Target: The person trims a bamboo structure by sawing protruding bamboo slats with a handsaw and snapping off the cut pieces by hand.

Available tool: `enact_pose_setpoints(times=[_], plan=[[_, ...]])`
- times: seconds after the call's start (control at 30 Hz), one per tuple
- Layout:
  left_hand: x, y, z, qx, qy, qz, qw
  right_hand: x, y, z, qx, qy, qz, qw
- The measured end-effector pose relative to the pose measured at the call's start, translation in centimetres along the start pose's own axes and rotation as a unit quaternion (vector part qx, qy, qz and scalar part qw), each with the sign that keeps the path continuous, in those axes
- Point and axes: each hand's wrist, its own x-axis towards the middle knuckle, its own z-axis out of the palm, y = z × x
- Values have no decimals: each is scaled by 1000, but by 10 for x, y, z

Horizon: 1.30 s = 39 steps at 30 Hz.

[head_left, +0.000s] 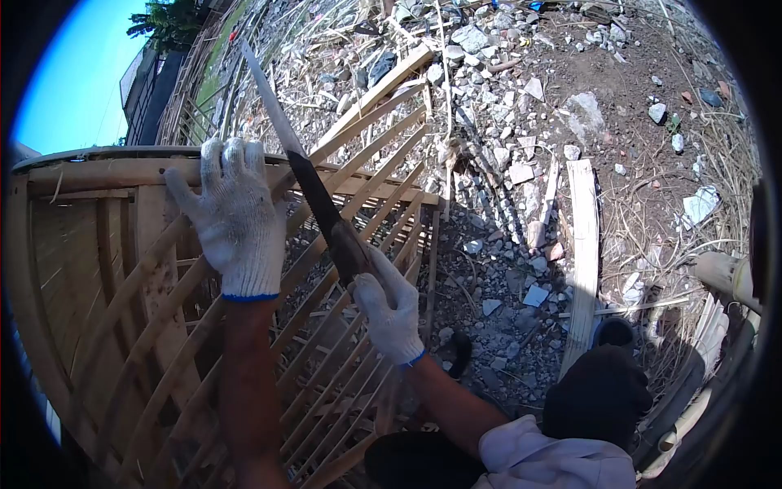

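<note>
Head view: a gloved right hand (389, 314), just off centre toward six o'clock, is curled around the handle of a long-bladed tool (314, 187), its tip toward eleven. Toward nine o'clock, the gloved left hand (235, 216), thumb spread and fingers extended, lies over a slatted wooden frame's top rail (102, 174). Rubble (520, 173) lies at one o'clock.

2 hands (235, 216), 2 gloves (393, 319), 1 long-bladed tool (314, 183), 1 slatted wooden frame (106, 174)
</note>
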Motion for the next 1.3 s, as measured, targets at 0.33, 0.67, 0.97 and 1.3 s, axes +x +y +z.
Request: enact_pose_setpoints(times=[0.33, 0.67, 0.97, 1.3], plan=[[3, -1, 14, -29, 7, 3, 1000, 10, -14, 6, -53, -7, -25, 998], [1, 1, 8, -28, 9, -6, 1000, 1, -1, -6, 15, 38, -55, 998], [2, 4, 11, -58, 13, -8, 998, -23, 18, -108, -578, 168, -61, 797], [2, 3, 4, -77, 10, 19, 997, 178, -20, -80, -200, 89, -121, 968]])
